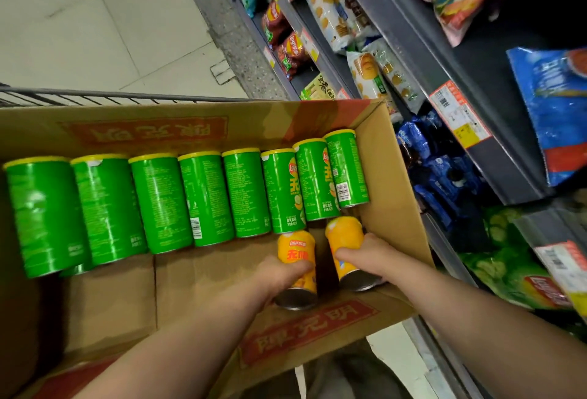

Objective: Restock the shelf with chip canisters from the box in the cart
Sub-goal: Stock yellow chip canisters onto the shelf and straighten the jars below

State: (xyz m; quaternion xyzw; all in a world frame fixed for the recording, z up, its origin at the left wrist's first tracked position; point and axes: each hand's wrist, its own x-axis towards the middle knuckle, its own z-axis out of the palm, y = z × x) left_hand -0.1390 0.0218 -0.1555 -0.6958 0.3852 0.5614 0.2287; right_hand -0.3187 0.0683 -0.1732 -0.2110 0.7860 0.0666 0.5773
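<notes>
Head view looks down on a dark grey shelf [401,22] unit running along the right, crowded with snack bags [330,14] and blue packets [441,170], and beside it a wire cart [95,96] carrying an open cardboard box [104,300]. Eight green canisters [209,198] with yellow lids lie on their sides in a row along the box's far wall, lids away from the person. Another green one shows only as a sliver beneath the row's left end. Nearer, toward the box's right end, two orange ones lie with their metal bases facing the camera. The left orange canister [296,248] is wrapped by the left hand [279,275], whose grip is closed round its middle, and the right orange canister [344,235] is held the same way by the right hand [371,255]. Fingers cover much of both labels, and whether either canister is clear of the box floor cannot be told. The box's left end and the cart's body are cut off by the frame. "Lay's" logos read on two green canisters, the left orange one and several red bags. Red Chinese characters are printed on the box flaps, and the shelf's price tags [457,116] are too small to read.
</notes>
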